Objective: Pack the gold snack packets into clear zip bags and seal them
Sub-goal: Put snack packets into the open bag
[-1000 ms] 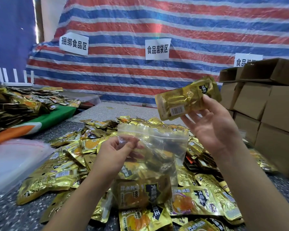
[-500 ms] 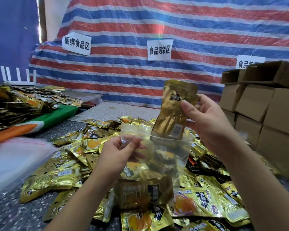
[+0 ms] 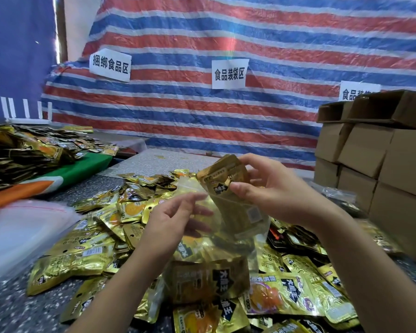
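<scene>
Left hand (image 3: 171, 218) pinches the bag (image 3: 228, 227) mouth at 9 o'clock; right hand (image 3: 271, 191), at 3 o'clock, grips a packet (image 3: 228, 186) half inside.

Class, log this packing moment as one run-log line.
step: inserting | left hand: holds clear zip bag open | right hand: pushes gold packet partly into bag | seal: not yet done

My zip bag (image 3: 216, 222) sits above the packet pile (image 3: 202, 272). Spare bags (image 3: 22, 231) lie left of the pile. Cardboard boxes (image 3: 375, 159) stand right of it.
</scene>
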`<state>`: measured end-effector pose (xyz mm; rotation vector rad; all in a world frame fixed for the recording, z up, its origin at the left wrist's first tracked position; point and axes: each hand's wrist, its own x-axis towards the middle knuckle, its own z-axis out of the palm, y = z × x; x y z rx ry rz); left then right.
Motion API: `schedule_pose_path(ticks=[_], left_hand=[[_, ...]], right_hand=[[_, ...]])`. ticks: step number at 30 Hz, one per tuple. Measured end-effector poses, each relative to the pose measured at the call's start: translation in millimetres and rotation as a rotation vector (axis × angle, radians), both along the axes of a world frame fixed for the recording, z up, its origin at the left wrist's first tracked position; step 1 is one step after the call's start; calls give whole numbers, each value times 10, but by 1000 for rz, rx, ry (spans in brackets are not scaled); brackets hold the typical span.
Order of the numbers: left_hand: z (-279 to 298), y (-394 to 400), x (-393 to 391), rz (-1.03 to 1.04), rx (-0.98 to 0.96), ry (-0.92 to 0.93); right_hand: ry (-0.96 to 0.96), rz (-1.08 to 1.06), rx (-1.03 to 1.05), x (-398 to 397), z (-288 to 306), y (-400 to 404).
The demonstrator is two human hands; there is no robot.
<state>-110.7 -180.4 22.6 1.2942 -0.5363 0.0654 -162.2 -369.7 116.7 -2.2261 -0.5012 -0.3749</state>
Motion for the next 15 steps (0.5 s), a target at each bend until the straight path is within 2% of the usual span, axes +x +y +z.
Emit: schedule_pose_path(ticks=[6,11,15], left_hand=[[4,-33,-6,34,-18,-4],[-15,-45,2,42,-14,-25],[-47,-33,30,61,31,-55]], right_hand=[[70,-41,-195,1,25,6],[159,-32,-278,28,40,35],[159,-61,-434,47,65,79]])
